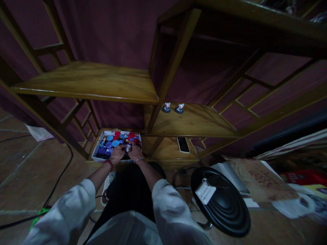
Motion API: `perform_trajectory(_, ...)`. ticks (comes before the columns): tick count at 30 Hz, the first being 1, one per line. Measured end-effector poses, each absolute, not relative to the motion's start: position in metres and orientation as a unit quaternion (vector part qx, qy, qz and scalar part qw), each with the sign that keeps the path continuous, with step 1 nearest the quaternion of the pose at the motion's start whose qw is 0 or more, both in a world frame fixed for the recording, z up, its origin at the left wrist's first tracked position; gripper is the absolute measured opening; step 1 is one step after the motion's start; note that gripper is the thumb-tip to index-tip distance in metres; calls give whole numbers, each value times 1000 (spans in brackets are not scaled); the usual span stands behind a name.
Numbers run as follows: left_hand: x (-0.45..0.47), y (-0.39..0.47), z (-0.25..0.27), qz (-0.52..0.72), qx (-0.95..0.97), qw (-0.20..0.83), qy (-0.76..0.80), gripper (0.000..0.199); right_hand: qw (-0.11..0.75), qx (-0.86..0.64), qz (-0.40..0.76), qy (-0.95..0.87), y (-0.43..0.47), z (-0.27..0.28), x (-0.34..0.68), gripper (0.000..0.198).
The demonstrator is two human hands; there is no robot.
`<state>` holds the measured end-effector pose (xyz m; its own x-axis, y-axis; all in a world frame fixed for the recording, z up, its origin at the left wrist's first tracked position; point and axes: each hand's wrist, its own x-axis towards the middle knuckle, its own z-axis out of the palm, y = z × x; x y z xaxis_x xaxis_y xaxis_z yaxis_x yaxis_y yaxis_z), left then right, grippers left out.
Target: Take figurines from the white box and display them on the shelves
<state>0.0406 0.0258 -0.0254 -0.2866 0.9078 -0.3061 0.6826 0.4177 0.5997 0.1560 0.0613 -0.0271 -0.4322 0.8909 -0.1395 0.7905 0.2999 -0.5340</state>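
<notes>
An open white cardboard box (96, 153) stands on the low shelf, filled with several small figurines and round blue, purple and red bases. Over its front part, my left hand (117, 154) and my right hand (135, 151) come close together. Between them is a small white-and-dark figurine (128, 147), gripped by my right fingers. The left fingertips are curled at its dark side; exactly what they pinch is too small to tell. Two similar figurines, a left one (167, 108) and a right one (180, 108), stand upright on dark round bases on the middle shelf.
The wooden shelf unit (102, 81) has upright posts and levels at different heights. A phone (183, 144) lies on the bottom shelf at right. A black round stool (224, 207) carries a small white object (205, 191). Cables cross the floor at left; bags and cardboard lie at right.
</notes>
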Motion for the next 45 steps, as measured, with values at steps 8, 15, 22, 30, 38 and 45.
perform_trajectory(8, 38, 26, -33, 203, 505, 295, 786, 27, 84, -526, 266, -804, 62, -27, 155, 40)
perform_trajectory(15, 36, 27, -35, 212, 517, 296, 775, 28, 79, -520, 274, -805, 63, -27, 155, 43)
perform_trajectory(22, 36, 28, -35, 213, 518, 295, 774, 29, 76, -528, 276, -800, 62, -24, 155, 42)
perform_trajectory(30, 36, 28, -36, 250, 481, 324, 775, 30, 74, -516, 284, -805, 66, -30, 156, 46)
perform_trajectory(38, 36, 26, -38, 273, 461, 328, 778, 30, 92, -513, 276, -807, 65, -34, 156, 46)
perform_trajectory(45, 37, 25, -32, 237, 487, 309, 782, 28, 88, -529, 269, -800, 62, -30, 155, 42)
